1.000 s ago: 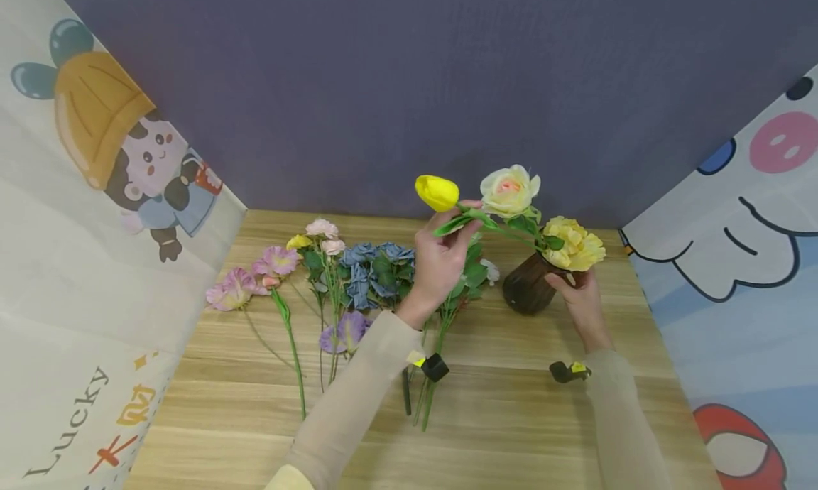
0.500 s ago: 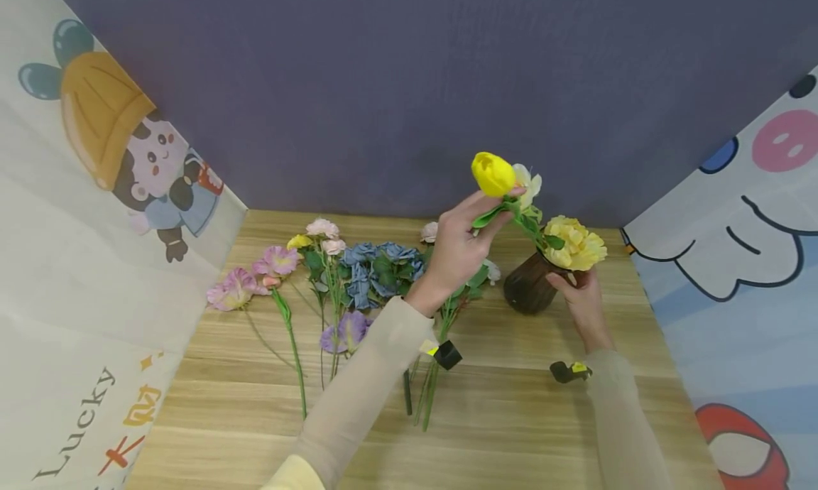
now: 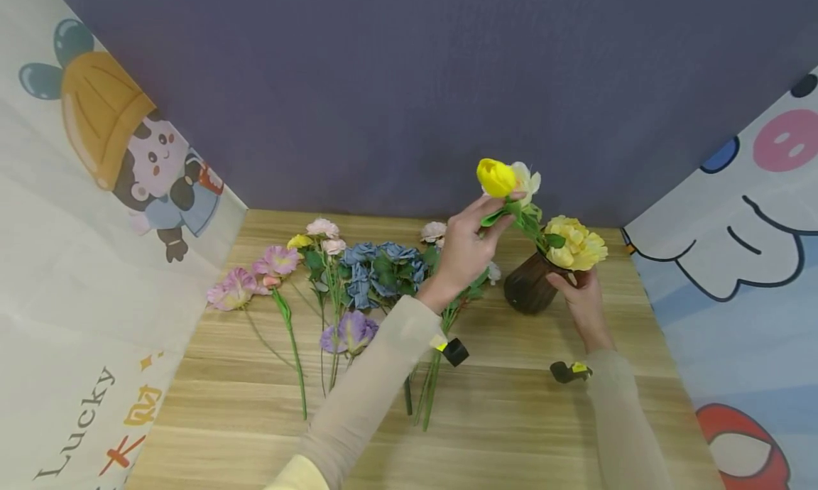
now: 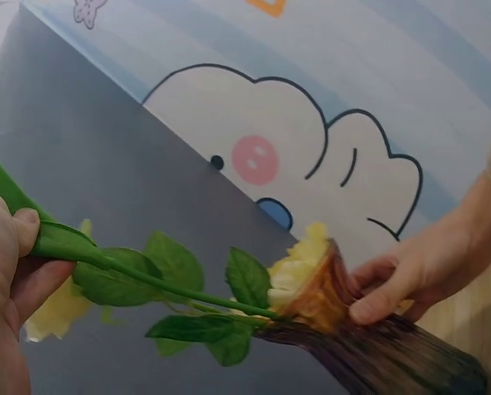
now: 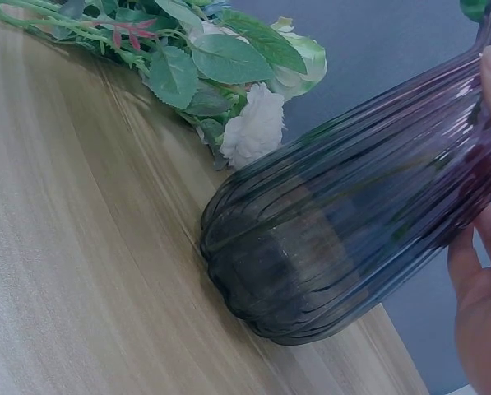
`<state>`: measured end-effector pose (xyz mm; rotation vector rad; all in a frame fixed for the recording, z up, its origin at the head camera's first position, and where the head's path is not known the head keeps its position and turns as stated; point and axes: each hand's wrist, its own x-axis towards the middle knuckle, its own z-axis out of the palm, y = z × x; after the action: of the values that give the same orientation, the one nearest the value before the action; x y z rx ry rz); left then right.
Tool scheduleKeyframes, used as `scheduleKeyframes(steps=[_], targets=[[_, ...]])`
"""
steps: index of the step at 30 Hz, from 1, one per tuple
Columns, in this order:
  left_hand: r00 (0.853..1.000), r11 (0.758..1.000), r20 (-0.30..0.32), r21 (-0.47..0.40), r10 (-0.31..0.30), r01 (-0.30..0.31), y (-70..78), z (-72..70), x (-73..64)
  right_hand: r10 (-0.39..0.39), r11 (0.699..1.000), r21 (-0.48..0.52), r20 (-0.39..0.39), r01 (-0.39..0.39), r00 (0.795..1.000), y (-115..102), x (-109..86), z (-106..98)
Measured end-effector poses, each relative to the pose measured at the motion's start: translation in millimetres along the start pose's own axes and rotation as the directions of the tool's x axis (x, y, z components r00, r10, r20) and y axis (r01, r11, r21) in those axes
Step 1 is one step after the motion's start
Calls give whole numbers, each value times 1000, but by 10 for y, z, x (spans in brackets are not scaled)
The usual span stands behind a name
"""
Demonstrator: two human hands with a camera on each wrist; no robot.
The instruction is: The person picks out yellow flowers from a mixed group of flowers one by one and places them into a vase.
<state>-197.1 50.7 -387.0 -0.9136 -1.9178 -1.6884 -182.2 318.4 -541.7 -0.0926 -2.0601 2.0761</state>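
Note:
My left hand (image 3: 469,245) pinches a yellow tulip (image 3: 495,177) by its green stem and leaves just below the bloom. In the left wrist view the tulip stem (image 4: 187,292) runs down to the vase mouth. My right hand (image 3: 583,302) grips the neck of a dark, ribbed glass vase (image 3: 529,287), which leans over with its mouth up and to the right. The vase holds a ruffled yellow flower (image 3: 575,243) and a cream rose (image 3: 527,181), partly hidden behind the tulip. Through the glass in the right wrist view, a stem shows inside the vase (image 5: 311,239).
Loose flowers lie on the wooden table (image 3: 511,419) left of the vase: pink blooms (image 3: 233,290), a purple bloom (image 3: 350,332), a blue bunch (image 3: 371,273) and pale pink ones (image 3: 322,228). A purple-grey wall (image 3: 383,85) stands behind, with printed cartoon panels at both sides.
My left hand has moved right with the tulip, which now overlaps the cream rose, then dropped slightly. The right hand and vase have barely moved.

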Motion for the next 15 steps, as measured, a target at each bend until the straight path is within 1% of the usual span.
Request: scheduleKeyframes(steps=[3, 7, 11, 15], targets=[[999, 999, 1, -19, -40, 40, -35, 56, -59, 4, 1000, -4, 3, -4, 1000, -9, -5, -1], [997, 996, -16, -38, -75, 75, -98, 141, -140, 3, 1000, -1, 4, -3, 1000, -12, -7, -1], [995, 996, -41, -8, -95, 94, -154, 215, -203, 1, 1000, 8, 9, -1, 1000, -12, -10, -3], [993, 994, -41, 4, -110, 110, -194, 270, -249, 7, 1000, 2, 11, -7, 1000, -17, -13, -5]])
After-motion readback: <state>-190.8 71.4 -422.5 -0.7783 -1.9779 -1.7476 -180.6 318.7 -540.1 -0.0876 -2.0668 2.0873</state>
